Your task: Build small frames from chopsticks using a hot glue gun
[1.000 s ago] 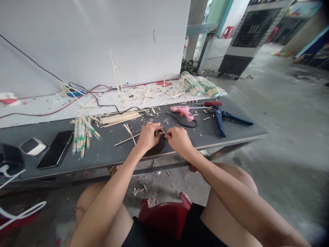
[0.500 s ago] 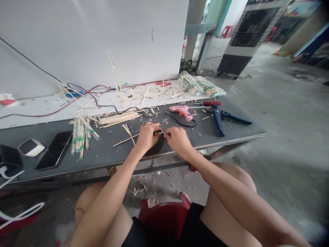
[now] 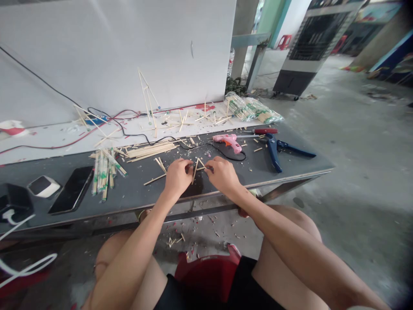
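Between my hands, low over the front of the dark table, is a small A-shaped frame of thin bamboo sticks (image 3: 195, 171). My right hand (image 3: 222, 173) pinches its right corner between thumb and fingertips. My left hand (image 3: 178, 177) is closed at the frame's left side, with fingers curled and thumb near the crossing stick; its exact grip is partly hidden. Just left of that hand, more crossed sticks (image 3: 155, 179) lie on the table. Behind the hands lie a bundle of loose sticks (image 3: 150, 151) and a pink glue gun (image 3: 229, 141) with a black cord.
Blue-handled cutters (image 3: 273, 153) and a red-handled tool (image 3: 266, 131) lie right. Wrapped stick packs (image 3: 102, 172), a phone (image 3: 71, 189) and a white device (image 3: 43, 186) are left. Stick structures (image 3: 150, 103) stand on the white ledge, beside bagged sticks (image 3: 263, 110).
My left hand has shifted left and slightly down, away from the right hand. The A-shaped stick frame now shows between them. My right hand has barely moved.
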`<state>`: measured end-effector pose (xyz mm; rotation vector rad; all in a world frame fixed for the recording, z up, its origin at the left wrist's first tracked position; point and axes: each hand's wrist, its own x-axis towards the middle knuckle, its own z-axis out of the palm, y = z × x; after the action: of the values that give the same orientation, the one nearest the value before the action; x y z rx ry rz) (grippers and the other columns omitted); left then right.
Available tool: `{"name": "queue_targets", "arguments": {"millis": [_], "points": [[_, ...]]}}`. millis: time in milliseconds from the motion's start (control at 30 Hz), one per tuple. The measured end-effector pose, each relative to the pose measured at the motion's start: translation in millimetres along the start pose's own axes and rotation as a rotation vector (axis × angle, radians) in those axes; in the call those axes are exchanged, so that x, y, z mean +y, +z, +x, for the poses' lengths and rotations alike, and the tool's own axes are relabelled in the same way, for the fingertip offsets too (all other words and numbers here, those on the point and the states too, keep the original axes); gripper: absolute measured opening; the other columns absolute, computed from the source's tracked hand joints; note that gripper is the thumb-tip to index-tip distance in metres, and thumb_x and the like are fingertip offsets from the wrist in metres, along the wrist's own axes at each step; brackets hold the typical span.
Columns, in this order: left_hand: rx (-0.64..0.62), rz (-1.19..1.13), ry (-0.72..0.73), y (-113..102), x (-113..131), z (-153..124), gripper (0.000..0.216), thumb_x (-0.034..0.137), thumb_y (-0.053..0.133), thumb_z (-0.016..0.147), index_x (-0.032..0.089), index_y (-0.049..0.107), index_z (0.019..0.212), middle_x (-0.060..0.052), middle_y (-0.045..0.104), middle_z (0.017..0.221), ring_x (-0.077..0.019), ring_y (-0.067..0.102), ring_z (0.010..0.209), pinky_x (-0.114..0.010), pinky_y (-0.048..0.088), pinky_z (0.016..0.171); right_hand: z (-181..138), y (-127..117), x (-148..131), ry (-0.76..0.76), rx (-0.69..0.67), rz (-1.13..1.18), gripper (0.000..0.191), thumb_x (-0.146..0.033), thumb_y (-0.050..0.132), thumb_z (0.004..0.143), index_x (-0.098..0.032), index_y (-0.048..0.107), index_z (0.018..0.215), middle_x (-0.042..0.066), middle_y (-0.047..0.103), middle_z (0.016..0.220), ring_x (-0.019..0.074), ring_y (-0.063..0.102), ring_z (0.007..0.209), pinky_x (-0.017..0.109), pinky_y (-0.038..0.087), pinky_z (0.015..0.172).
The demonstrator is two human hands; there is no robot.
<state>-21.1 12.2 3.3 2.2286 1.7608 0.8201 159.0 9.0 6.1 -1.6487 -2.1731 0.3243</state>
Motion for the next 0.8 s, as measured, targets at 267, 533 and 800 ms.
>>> {"name": "queue_targets", "arguments": {"millis": [267, 533, 800], "points": [[-0.108, 0.111, -0.096, -8.3, 11.7, -14.6, 0.019, 0.022, 0.062, 0.087, 0.021, 0.08, 0.089, -0.008, 0.076, 0.085, -0.0229, 0.07, 0.078, -0.032, 0.052, 0.077, 16.4, 10.4, -5.8, -0.233, -0.038, -0.018, 0.028, -0.02, 0.051, 0.098, -0.017, 0.079, 0.099, 0.01, 0.066, 0.102, 0.0209, 0.056, 0.098, 0.029, 0.043, 0.088], [-0.119, 0.094, -0.096, -5.7, 12.0, -18.1, 0.018, 0.025, 0.064, 0.088, 0.024, 0.082, 0.086, -0.007, 0.076, 0.089, -0.0218, 0.07, 0.078, -0.03, 0.05, 0.07, 18.1, 15.1, -4.7, -0.231, -0.04, -0.036, 0.027, -0.019, 0.052, 0.097, -0.016, 0.079, 0.097, 0.01, 0.067, 0.099, 0.0213, 0.056, 0.098, 0.029, 0.043, 0.087], [-0.138, 0.105, -0.092, -7.0, 12.9, -17.5, 0.019, 0.022, 0.063, 0.087, 0.024, 0.082, 0.085, -0.006, 0.076, 0.09, -0.0216, 0.07, 0.08, -0.03, 0.051, 0.073, 18.5, 14.0, -9.3, -0.178, -0.055, -0.061, 0.025, -0.02, 0.054, 0.096, -0.017, 0.079, 0.099, 0.011, 0.068, 0.099, 0.0219, 0.057, 0.098, 0.029, 0.044, 0.085]]}}
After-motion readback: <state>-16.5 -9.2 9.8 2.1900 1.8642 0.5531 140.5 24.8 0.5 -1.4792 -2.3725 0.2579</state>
